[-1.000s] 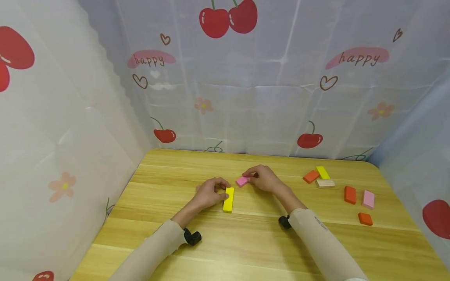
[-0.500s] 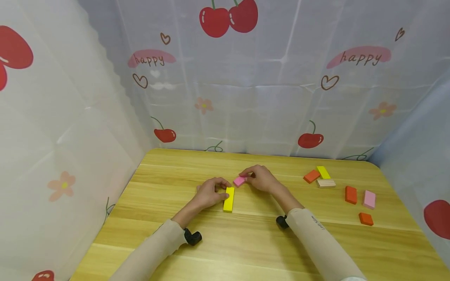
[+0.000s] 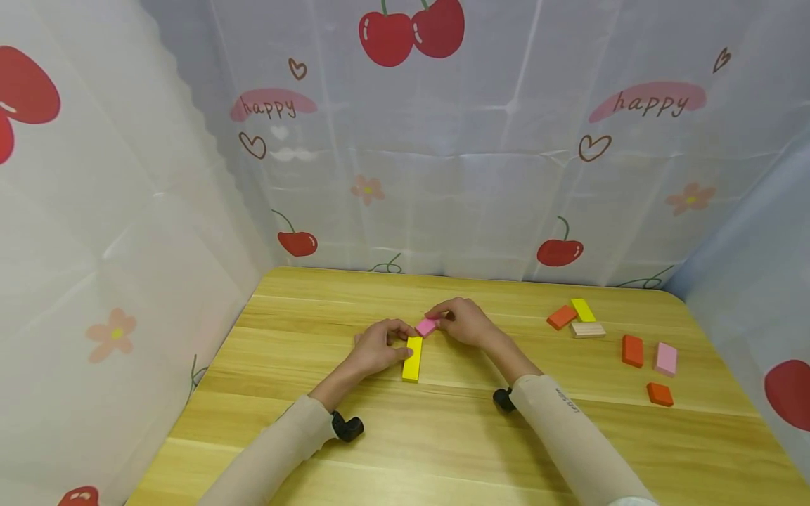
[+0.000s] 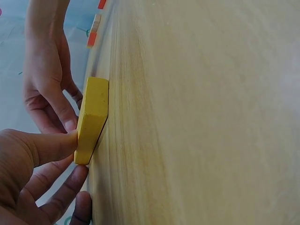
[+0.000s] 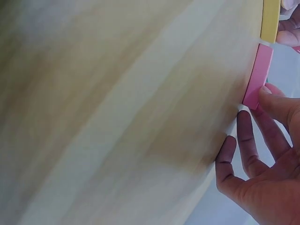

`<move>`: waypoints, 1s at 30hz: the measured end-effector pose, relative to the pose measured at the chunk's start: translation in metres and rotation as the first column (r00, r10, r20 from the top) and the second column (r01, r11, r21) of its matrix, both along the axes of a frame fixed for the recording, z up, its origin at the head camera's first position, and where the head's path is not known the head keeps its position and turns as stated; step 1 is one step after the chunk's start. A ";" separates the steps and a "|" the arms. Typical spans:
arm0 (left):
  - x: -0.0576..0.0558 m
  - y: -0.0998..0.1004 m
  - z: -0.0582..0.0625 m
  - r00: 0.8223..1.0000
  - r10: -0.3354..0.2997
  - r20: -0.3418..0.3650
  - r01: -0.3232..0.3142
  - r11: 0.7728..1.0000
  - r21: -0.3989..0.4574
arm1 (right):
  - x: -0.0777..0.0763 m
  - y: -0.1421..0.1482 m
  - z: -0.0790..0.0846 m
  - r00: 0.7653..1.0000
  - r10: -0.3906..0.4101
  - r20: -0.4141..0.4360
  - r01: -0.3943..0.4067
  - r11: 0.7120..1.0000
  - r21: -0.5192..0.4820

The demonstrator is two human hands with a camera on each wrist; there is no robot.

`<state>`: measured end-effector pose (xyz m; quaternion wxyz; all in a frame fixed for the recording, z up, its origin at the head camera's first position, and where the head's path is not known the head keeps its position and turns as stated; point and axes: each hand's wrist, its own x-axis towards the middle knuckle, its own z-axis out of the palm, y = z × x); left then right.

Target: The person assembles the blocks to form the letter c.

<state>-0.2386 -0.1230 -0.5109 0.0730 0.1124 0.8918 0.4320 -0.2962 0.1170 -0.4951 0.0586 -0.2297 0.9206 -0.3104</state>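
In the head view a long yellow block (image 3: 412, 364) lies flat mid-table, running away from the person. My left hand (image 3: 375, 349) holds it, thumb on its near-left part and fingertips at its far end. The left wrist view shows the thumb against the yellow block's (image 4: 93, 105) upper face. My right hand (image 3: 467, 323) pinches a small pink block (image 3: 427, 327) just beyond the yellow one's far right corner. From the right wrist, the pink block (image 5: 258, 75) sits between thumb and fingers, its end close to the yellow block (image 5: 270, 21), a narrow gap showing.
On the right of the wooden table (image 3: 405, 450) lie an orange block (image 3: 561, 317), a second yellow block (image 3: 583, 310) and a plain wood block (image 3: 588, 330). Nearer are a red block (image 3: 632, 351), another pink block (image 3: 666, 359) and a small orange block (image 3: 660, 394). A cherry-print curtain (image 3: 443, 211) stands behind.
My right hand has slid the pink block a short way left, up to the yellow block's far end. The left hand and the yellow block have stayed in place.
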 end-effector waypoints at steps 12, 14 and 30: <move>-0.001 0.000 0.000 1.000 0.000 -0.007 0.000 1.000 -0.017 | 0.000 -0.004 -0.002 1.000 0.009 0.012 -0.009 1.000 0.011; -0.001 0.000 0.000 1.000 -0.002 -0.008 0.002 1.000 -0.016 | 0.000 -0.004 -0.003 1.000 0.012 0.008 -0.012 1.000 0.014; -0.001 0.002 -0.001 1.000 0.003 0.000 -0.003 1.000 -0.015 | 0.002 0.008 -0.002 0.998 0.059 -0.007 -0.059 0.997 -0.039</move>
